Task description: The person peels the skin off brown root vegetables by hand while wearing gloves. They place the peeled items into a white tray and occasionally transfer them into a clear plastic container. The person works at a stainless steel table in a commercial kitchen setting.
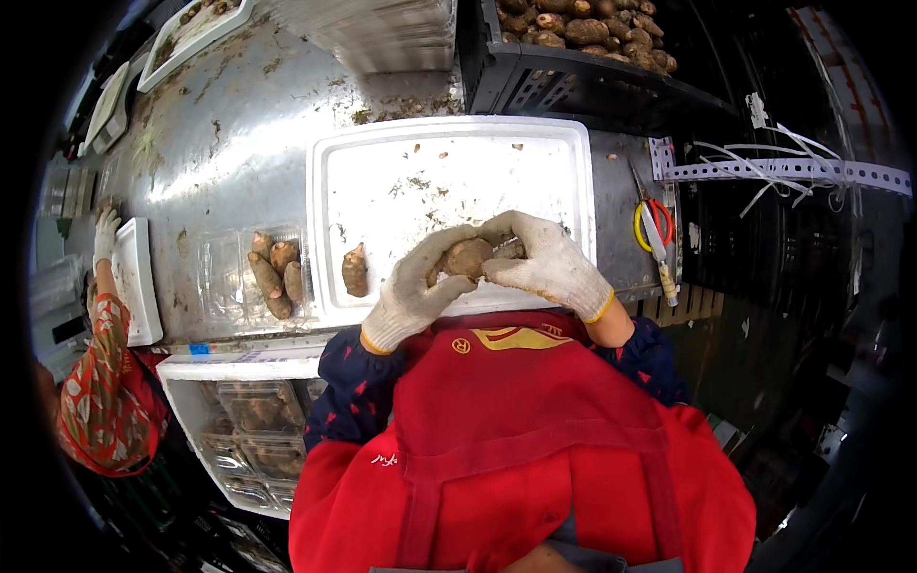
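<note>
Both of my hands wear whitish knit gloves with yellow cuffs and meet over the near side of a white foam tray [458, 129]. My left hand [415, 283] curls around a round brown taro corm [469, 258]. Fingers of my right hand [555, 258] close around another taro corm [510, 251], which they partly hide. A single taro corm [354, 271] lies at the tray's left side, with bits of peel and soil scattered over the tray floor. Left of the tray sits an open clear plastic clamshell [221, 268] with several taro corms [269, 276] in one half.
A black crate [559, 79] of taro corms stands at the back, beside stacked clear containers [387, 32]. Scissors [638, 228] and a knife [657, 233] lie right. A foam box [240, 367] with packed clamshells is lower left. A co-worker's gloved hand [107, 233] is far left.
</note>
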`<state>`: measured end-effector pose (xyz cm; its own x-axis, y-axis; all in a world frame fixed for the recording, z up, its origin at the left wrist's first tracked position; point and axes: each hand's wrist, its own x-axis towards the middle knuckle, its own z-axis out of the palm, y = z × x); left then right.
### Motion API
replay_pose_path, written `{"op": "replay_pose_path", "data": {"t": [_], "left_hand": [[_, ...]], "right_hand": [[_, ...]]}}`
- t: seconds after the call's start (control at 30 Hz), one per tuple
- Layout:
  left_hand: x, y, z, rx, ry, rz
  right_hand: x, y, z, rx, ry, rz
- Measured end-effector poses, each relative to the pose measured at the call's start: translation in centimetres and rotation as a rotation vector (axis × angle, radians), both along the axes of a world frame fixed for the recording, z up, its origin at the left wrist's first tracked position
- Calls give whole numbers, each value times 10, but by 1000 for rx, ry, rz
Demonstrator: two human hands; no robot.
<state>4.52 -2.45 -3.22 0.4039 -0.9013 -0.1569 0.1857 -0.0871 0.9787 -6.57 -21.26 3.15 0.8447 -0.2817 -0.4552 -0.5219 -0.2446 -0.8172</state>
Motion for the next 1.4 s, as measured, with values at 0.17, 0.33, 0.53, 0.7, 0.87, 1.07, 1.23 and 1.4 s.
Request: {"op": "replay_pose_path", "data": {"t": [0.17,0.33,0.53,0.7,0.87,1.07,1.23,1.4], "left_hand": [[1,7,-1,23,42,-56],[2,2,16,-8,278,-30],[-4,-2,6,-13,110,21],[-2,1,-4,-39,-161,11],[0,4,6,-18,-41,-27],[2,-4,1,-116,-395,-42],[5,2,11,-39,-197,-60],[3,2,2,-19,-19,-28]], "right_hand": [[-6,-6,-18,331,-6,-77],[-6,-13,-9,538,-8,-158],[-2,1,-2,66,-16,-10],[1,2,-2,84,35,34],[-10,-5,-22,507,-36,-180],[1,3,4,-15,43,57],[-5,-3,-19,469,-62,-148],[-7,-3,-12,618,-55,-203]]}}
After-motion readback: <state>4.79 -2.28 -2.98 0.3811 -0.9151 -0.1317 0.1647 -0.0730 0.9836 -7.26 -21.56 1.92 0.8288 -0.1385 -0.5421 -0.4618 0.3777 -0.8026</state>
